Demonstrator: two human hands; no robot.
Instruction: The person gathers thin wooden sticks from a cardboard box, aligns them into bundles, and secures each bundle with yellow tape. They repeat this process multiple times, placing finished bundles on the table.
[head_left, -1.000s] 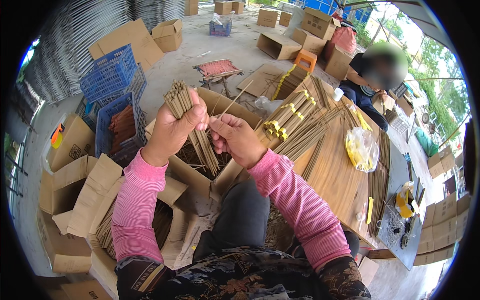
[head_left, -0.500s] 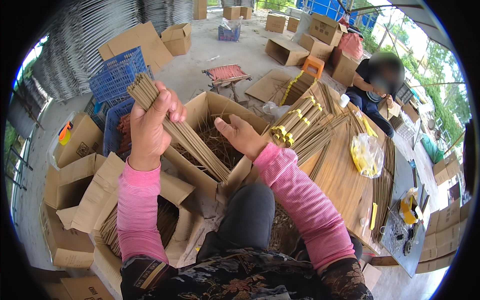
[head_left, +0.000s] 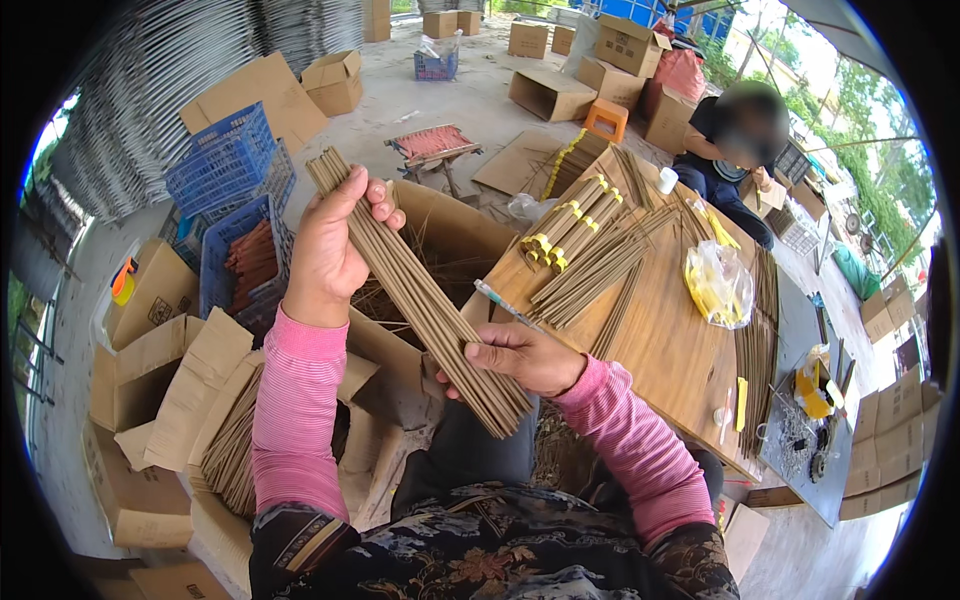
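Slanting across my front is a bundle of thin brown sticks (head_left: 425, 290), held between both hands. My left hand (head_left: 338, 240) is wrapped round its upper part, with the stick ends showing above the thumb. Near the lower end my right hand (head_left: 525, 358) grips the same bundle, thumb on top and fingers partly hidden beneath. Below the bundle stands an open cardboard box (head_left: 455, 222) with loose sticks inside. To the right, on the wooden table (head_left: 690, 390), lie several bundles tied with yellow bands (head_left: 575, 225) and a pile of loose sticks (head_left: 590, 285).
A box of sticks (head_left: 232, 440) stands at my lower left, beside blue crates (head_left: 222, 160). On the table are a plastic bag with yellow strips (head_left: 718, 285) and a white cup (head_left: 667, 180). Another person (head_left: 725, 170) sits beyond the table, near an orange stool (head_left: 606, 120).
My right hand has come down from open above the box and closed on the bundle's lower end. The bundle and my left hand have shifted right in view.
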